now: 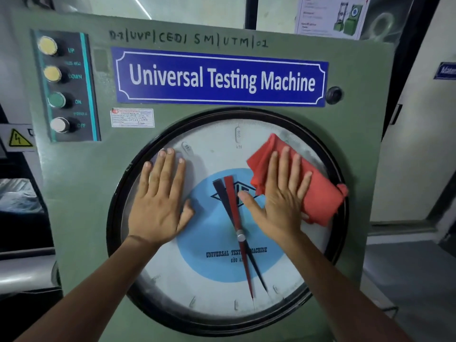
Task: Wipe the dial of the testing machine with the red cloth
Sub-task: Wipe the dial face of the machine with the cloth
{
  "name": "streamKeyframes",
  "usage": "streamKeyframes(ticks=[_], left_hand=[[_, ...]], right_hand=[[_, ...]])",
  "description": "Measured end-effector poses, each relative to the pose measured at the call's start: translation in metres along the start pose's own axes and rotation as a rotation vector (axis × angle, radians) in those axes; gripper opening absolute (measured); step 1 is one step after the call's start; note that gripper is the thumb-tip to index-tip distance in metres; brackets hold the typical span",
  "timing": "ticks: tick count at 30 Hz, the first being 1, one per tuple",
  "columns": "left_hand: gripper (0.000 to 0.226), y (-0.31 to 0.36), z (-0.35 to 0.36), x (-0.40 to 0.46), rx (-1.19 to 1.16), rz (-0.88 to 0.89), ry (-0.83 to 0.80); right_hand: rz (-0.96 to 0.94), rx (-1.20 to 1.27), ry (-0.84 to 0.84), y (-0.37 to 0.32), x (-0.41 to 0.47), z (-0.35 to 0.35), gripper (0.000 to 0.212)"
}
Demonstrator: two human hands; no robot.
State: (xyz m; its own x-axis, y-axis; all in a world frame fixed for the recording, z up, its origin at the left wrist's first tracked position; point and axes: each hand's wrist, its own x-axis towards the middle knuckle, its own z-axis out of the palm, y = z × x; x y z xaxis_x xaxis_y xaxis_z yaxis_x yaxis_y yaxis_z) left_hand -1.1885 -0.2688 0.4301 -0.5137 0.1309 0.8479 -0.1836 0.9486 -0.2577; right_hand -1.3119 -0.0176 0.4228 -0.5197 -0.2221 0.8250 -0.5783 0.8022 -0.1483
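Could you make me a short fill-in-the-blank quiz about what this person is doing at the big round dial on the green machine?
1. The right hand presses a crumpled ____ cloth flat against the round glass-fronted dial.
2. The left hand lies open on the dial's ____ side, holding nothing.
3. The blue rectangular sign above the dial reads "Universal ____ Machine".
4. The lowest round push button on the black control strip is labelled ____.

Missing words: red; left; Testing; OFF
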Motion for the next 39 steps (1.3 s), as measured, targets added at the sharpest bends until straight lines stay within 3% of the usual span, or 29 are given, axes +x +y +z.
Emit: streamKeyframes(ticks=[6,9,11,13,16,20,22,24,26,29,31,34,39], left_hand=[[0.081,-0.001,0.003,-0.001,-0.021,0.003,0.041],[0.081,-0.002,0.003,-0.001,-0.026,0.012,0.048],[0.081,-0.004,0.002,-0.001,-0.031,0.009,0.036],[0.082,-0.004,0.001,-0.001,-0.030,0.004,0.013],[0.083,-0.003,0.001,-0.003,-0.025,-0.005,-0.009],[0.082,-0.004,0.001,-0.003,-0.033,-0.002,-0.013],[0.081,-0.004,0.002,-0.003,-0.028,-0.003,-0.013],[0.082,-0.004,0.002,-0.004,-0.026,0.004,-0.007],[0.082,-0.004,0.002,-0.004,-0.025,0.002,-0.001],[0.082,-0.005,0.002,-0.003,-0.035,-0.001,0.007],[0.081,-0.005,0.003,-0.003,-0.036,-0.001,0.008],[0.082,-0.006,0.003,-0.002,-0.036,-0.001,0.005],[0.083,-0.005,0.002,-0.004,-0.054,-0.010,-0.011]], right_hand=[[-0.344,-0.022,0.045,-0.084,0.052,-0.004,0.100],[-0.502,-0.024,0.045,-0.066,0.037,-0.002,0.086],[-0.504,-0.069,0.042,-0.038,0.031,-0.002,0.093],[-0.352,-0.093,0.043,-0.011,0.025,-0.003,0.102],[0.089,0.031,0.119,0.012,0.007,-0.007,0.090],[0.508,0.480,0.463,-0.003,0.008,-0.023,0.059],[0.644,0.871,0.705,-0.022,0.039,-0.041,0.048],[0.544,1.037,0.804,-0.051,0.077,-0.063,0.040],[0.194,0.823,0.738,-0.088,0.109,-0.074,0.043],[-0.339,0.267,0.172,-0.133,0.125,-0.071,0.056],[-0.501,-0.012,-0.090,-0.134,0.128,-0.061,0.060],[-0.491,-0.066,-0.089,-0.107,0.142,-0.060,0.061],[-0.223,-0.019,-0.030,-0.040,0.143,-0.063,0.057]])
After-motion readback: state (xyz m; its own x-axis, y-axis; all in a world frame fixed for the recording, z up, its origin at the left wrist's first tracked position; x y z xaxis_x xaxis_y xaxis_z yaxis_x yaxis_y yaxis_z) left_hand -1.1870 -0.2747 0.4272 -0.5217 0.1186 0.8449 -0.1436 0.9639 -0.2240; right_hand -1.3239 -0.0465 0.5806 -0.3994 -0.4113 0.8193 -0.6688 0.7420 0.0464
